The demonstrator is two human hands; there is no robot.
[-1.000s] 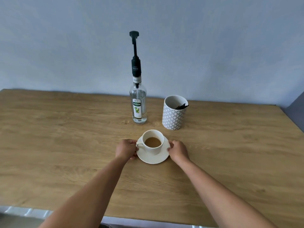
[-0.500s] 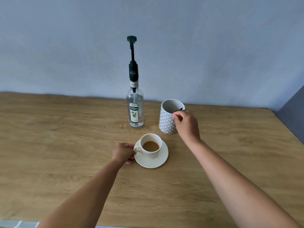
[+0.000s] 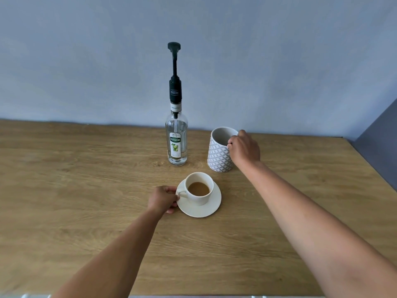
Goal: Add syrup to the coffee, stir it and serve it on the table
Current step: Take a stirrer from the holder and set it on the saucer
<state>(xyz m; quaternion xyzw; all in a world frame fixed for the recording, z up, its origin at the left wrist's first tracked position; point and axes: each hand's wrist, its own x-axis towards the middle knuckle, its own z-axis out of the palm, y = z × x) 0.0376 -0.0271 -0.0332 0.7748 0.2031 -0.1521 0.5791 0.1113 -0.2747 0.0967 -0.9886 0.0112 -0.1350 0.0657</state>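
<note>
Left hand (image 3: 163, 200) pinches the rim of the white round saucer (image 3: 199, 209) carrying the white ceramic coffee cup (image 3: 200, 195) on the wooden worktop (image 3: 86, 190), right hand (image 3: 245, 148) curled over the grey patterned holder's (image 3: 219, 157) rim beside the clear pump-topped syrup bottle (image 3: 176, 143)

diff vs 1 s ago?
The right hand let go of the saucer and reached back to the patterned holder, fingers now curled at its rim. The left hand stays at the saucer's edge; cup and syrup bottle unmoved.
</note>
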